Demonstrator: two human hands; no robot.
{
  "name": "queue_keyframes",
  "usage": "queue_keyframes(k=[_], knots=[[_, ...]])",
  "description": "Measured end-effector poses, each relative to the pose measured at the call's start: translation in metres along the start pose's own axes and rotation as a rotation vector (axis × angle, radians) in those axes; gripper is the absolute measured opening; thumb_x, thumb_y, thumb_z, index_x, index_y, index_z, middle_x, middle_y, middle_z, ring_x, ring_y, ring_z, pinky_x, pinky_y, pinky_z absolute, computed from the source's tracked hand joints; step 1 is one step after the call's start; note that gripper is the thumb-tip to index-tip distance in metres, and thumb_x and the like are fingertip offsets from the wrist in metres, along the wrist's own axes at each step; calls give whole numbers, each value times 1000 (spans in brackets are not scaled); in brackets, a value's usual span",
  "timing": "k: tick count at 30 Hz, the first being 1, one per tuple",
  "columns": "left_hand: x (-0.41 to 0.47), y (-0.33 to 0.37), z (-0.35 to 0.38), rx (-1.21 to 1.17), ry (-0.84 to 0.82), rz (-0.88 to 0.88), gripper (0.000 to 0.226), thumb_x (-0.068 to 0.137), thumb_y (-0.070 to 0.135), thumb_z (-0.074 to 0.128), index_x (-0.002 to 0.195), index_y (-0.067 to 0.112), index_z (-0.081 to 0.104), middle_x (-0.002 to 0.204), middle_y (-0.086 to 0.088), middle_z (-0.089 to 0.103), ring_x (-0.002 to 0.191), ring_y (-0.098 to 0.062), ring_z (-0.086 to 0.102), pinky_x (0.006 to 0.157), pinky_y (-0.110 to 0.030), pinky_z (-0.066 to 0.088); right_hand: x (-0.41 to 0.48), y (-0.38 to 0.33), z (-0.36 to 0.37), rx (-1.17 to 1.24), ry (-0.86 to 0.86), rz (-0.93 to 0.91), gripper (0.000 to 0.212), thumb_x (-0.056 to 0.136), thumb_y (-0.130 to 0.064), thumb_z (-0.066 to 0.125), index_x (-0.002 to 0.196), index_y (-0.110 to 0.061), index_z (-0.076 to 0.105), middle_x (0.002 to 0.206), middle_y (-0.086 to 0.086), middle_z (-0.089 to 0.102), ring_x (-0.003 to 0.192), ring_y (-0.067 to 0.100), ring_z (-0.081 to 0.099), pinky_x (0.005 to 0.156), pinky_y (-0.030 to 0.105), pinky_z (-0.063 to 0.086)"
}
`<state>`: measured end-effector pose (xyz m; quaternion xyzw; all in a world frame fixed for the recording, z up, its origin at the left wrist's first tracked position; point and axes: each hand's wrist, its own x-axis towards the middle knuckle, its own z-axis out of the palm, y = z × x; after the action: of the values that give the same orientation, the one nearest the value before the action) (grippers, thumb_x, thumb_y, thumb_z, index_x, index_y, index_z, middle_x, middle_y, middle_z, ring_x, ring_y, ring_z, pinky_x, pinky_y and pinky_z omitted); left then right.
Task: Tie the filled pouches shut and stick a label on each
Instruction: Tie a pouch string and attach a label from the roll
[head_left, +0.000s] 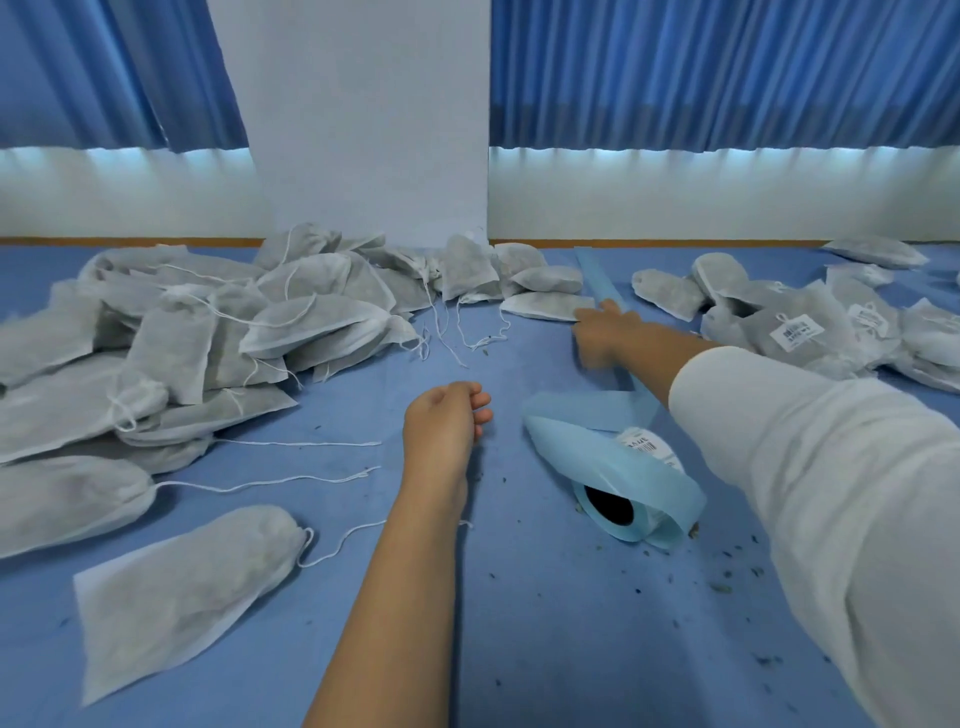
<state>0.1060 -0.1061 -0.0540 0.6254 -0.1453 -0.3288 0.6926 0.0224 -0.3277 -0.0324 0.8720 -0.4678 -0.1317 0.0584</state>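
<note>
Here, pouches (208, 332) on blue surface (519, 623), curtains (727, 73) behind.

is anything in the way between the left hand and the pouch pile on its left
Nothing solid: only bare blue surface and thin loose drawstrings lie between the left hand and the pouch pile.

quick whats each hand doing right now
Left hand: open, fingers loosely curled, holding nothing.
Right hand: blurred over the blue label strip; grip cannot be told.
</note>
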Motion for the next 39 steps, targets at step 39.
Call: queue_keyframes(k=[39], knots=[[-71,35,-3,550,-478,471,30,96,15,44,78,24,66,77,15,62,75,-8,55,74,-28,42,-218,-15,1,1249,520,-577,52,95,5,45,124,-36,56,136,-13,55,116,1,54,78,27,51]])
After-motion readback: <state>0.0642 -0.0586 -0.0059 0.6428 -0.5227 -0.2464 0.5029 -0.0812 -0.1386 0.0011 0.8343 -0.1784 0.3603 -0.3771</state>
